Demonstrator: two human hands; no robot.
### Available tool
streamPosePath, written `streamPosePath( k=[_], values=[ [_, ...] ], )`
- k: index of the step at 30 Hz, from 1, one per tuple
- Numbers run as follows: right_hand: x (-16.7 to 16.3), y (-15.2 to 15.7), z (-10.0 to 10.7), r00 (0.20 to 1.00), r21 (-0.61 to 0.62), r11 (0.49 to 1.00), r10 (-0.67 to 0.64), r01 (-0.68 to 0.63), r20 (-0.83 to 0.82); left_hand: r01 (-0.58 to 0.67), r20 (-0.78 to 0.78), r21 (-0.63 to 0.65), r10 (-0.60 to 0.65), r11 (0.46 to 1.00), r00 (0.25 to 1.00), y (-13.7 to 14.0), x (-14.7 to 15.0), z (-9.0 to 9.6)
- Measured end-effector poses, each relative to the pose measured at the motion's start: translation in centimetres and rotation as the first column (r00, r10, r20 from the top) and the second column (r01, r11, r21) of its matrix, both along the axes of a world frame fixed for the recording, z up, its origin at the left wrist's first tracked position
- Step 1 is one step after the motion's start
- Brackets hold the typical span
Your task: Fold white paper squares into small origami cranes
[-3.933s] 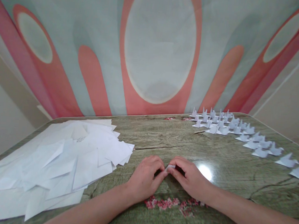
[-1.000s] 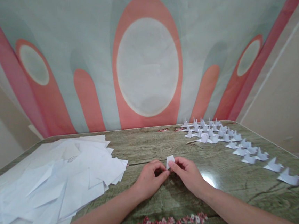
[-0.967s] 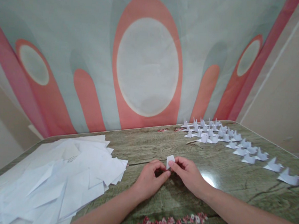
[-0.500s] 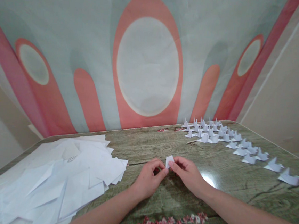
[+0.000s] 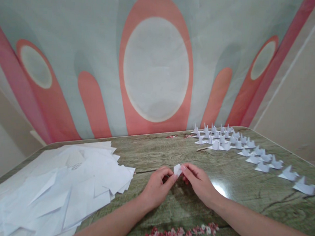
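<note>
A small folded piece of white paper (image 5: 177, 170) is held up between my two hands, just above the table. My left hand (image 5: 159, 184) pinches its lower left side between thumb and fingers. On its right edge, the thumb and forefinger of my right hand (image 5: 197, 182) are closed. Fingertips cover part of the paper, so its full shape is hidden. To the right stand rows of folded white paper birds (image 5: 262, 166). A wide heap of loose white paper sheets (image 5: 85, 185) lies to the left of my left hand.
The wood-patterned table (image 5: 148, 157) has a glossy top with a printed strip of pink flowers (image 5: 182, 234) near me. Behind its far edge rises a wall covering (image 5: 156, 70) with coral and grey shapes.
The folded paper has turned slightly between my fingers and shows a different outline. My right thumb has shifted up along its edge; my left hand has barely moved.
</note>
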State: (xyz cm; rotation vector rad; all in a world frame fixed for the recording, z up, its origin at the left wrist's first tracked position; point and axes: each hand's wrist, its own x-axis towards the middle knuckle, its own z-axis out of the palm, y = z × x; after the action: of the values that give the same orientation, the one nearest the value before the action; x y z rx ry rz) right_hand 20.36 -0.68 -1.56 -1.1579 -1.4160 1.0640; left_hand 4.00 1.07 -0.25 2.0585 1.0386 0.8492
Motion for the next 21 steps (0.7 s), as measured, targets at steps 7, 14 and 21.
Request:
streamPosePath(
  k=[7, 14, 21],
  values=[
    [0.1, -0.02, 0.11, 1.0, 0.054, 0.999, -0.007, 0.006, 0.018, 0.0, 0.008, 0.037, 0.0, 0.999, 1.0, 0.01, -0.01, -0.45],
    [0.04, 0.09, -0.26, 1.0, 0.082, 0.997, 0.004, -0.003, -0.005, -0.051, 0.036, 0.008, 0.051, 0.999, 0.998, -0.04, 0.06, -0.27],
    [0.08, -0.04, -0.6, 0.995, 0.062, 0.998, 0.022, -0.016, -0.1, -0.102, 0.048, -0.009, 0.102, 0.995, 0.994, 0.07, 0.03, -0.29]
  ],
)
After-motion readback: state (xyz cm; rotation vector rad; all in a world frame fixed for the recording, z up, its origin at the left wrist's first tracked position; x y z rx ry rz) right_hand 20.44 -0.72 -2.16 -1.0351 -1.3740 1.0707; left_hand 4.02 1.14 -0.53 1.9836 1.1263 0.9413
